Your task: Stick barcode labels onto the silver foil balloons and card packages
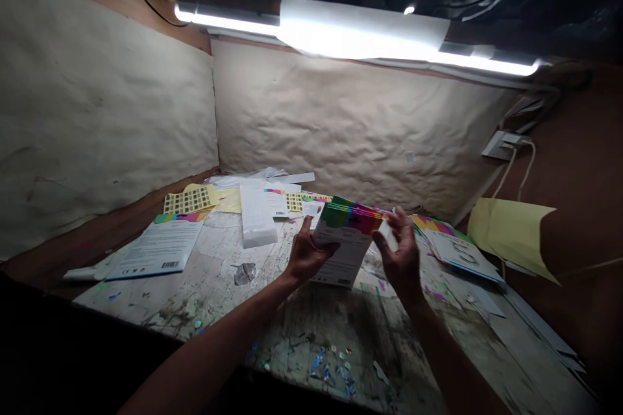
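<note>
The stack of packs [346, 241] is up off the surface [302, 318], held tilted in front of me over its middle. The packs are flat and white, with a rainbow band across the top, and their edges are fanned slightly at the upper end. My left grip [305, 254] is clamped on the stack's left edge, thumb across the printed face and fingers behind. My right grip [400, 251] is at the upper right corner with its fingers curled against the top pack. It is blurred there, so I cannot tell whether it pinches that corner or only touches it.

As I judge it, the weak point is the fan. Only one side is firmly held, so if the left thumb eases, the slick packs could slide apart and spill. A tug at the corner could drag out two instead of one, or crease the card.

Below lies a litter of shiny confetti bits [331, 358] and a crumpled foil scrap [244, 273]. A dropped pack would land among these and on the stained top. Just beyond the stack sit a white box [256, 222] and a yellow sticker sheet [191, 200], with a flat blue-edged pack [158, 248] well to the left. More cards [457, 248] are piled near my right wrist, close enough that a spilled pack could get mixed in with them. A yellow paper [511, 233] hangs at the right wall, and the tube light [360, 32] glares overhead.
</note>
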`<move>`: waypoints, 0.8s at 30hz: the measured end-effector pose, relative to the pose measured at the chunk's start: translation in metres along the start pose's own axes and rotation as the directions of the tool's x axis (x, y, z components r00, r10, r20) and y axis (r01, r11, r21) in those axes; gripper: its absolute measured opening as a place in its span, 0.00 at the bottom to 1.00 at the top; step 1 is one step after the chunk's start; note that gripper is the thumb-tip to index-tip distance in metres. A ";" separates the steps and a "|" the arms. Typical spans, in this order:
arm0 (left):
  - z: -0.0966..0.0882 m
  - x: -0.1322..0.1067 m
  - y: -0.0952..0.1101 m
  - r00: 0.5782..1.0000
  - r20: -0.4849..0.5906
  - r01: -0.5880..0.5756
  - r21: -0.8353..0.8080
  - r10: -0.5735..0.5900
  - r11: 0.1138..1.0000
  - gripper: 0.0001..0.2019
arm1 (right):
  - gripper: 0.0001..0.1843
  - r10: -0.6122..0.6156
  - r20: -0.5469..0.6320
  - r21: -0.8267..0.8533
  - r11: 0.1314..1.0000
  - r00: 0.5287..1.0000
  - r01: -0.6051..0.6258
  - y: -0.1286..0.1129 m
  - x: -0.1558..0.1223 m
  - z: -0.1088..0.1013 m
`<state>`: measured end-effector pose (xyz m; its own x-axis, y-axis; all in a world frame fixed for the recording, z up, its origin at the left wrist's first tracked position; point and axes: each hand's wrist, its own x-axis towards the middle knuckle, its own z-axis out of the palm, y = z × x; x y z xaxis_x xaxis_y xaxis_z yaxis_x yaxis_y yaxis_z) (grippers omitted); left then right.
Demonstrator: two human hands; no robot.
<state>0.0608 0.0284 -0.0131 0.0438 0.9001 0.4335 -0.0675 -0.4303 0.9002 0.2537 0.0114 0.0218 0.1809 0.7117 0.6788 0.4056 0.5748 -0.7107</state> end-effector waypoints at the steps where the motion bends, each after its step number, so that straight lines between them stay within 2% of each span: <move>1: -0.001 0.001 0.000 1.000 -0.003 -0.013 0.029 0.013 0.999 0.32 | 0.28 -0.123 -0.041 -0.130 0.985 0.992 0.116 -0.015 0.010 -0.001; 2: -0.001 0.001 0.000 1.000 -0.002 -0.024 0.063 0.025 0.998 0.32 | 0.23 -0.230 -0.005 -0.235 0.946 0.973 0.223 -0.032 0.020 0.000; 3: -0.001 0.001 0.000 0.999 0.001 -0.034 0.099 0.035 0.994 0.31 | 0.17 -0.314 0.090 -0.306 0.895 0.945 0.326 -0.048 0.030 0.005; 4: -0.001 0.001 -0.001 0.999 0.003 -0.042 0.137 0.042 0.990 0.31 | 0.14 -0.372 0.216 -0.345 0.836 0.903 0.427 -0.064 0.040 0.012; 6: -0.001 0.001 -0.002 0.998 0.001 -0.054 0.211 0.055 0.976 0.32 | 0.12 -0.405 0.471 -0.384 0.706 0.784 0.596 -0.089 0.058 0.032; 8: -0.001 0.001 -0.003 0.998 -0.007 -0.062 0.281 0.066 0.958 0.34 | 0.10 -0.339 0.656 -0.407 0.593 0.674 0.694 -0.104 0.073 0.053; 9: -0.002 0.001 -0.004 0.997 -0.008 -0.066 0.309 0.072 0.949 0.36 | 0.09 -0.275 0.722 -0.419 0.556 0.635 0.718 -0.108 0.080 0.063; 10: -0.002 0.001 -0.004 0.997 -0.005 -0.071 0.327 0.077 0.942 0.36 | 0.08 -0.203 0.767 -0.433 0.536 0.608 0.725 -0.110 0.085 0.071; 12: -0.004 0.001 -0.005 0.996 0.011 -0.084 0.335 0.085 0.939 0.37 | 0.05 -0.068 0.809 -0.469 0.525 0.584 0.711 -0.110 0.093 0.083; 14: -0.006 0.002 -0.005 0.996 0.025 -0.094 0.322 0.091 0.942 0.37 | 0.04 -0.006 0.808 -0.501 0.517 0.589 0.694 -0.109 0.096 0.091; 16: -0.007 0.003 -0.004 0.995 0.027 -0.097 0.313 0.093 0.945 0.36 | 0.04 -0.004 0.799 -0.518 0.503 0.601 0.692 -0.107 0.096 0.095; 19: -0.006 0.004 -0.002 0.996 0.022 -0.091 0.269 0.088 0.959 0.34 | 0.04 -0.115 0.775 -0.495 0.501 0.621 0.710 -0.110 0.092 0.095; 21: -0.006 0.004 -0.001 0.997 0.012 -0.074 0.174 0.073 0.982 0.33 | 0.06 -0.280 0.676 -0.453 0.571 0.682 0.684 -0.113 0.087 0.088; 22: -0.005 0.005 -0.001 0.998 -0.007 -0.054 0.107 0.055 0.993 0.32 | 0.06 -0.359 0.588 -0.420 0.631 0.725 0.653 -0.113 0.084 0.081; 24: -0.006 0.007 -0.003 0.997 -0.079 -0.002 -0.021 0.001 1.000 0.28 | 0.05 -0.414 0.382 -0.332 0.773 0.826 0.541 -0.106 0.073 0.065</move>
<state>0.0553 0.0360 -0.0132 -0.0352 0.9023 0.4296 -0.0881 -0.4310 0.8981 0.1654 0.0283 0.1346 -0.3604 0.5040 0.7849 0.7085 0.6952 -0.1211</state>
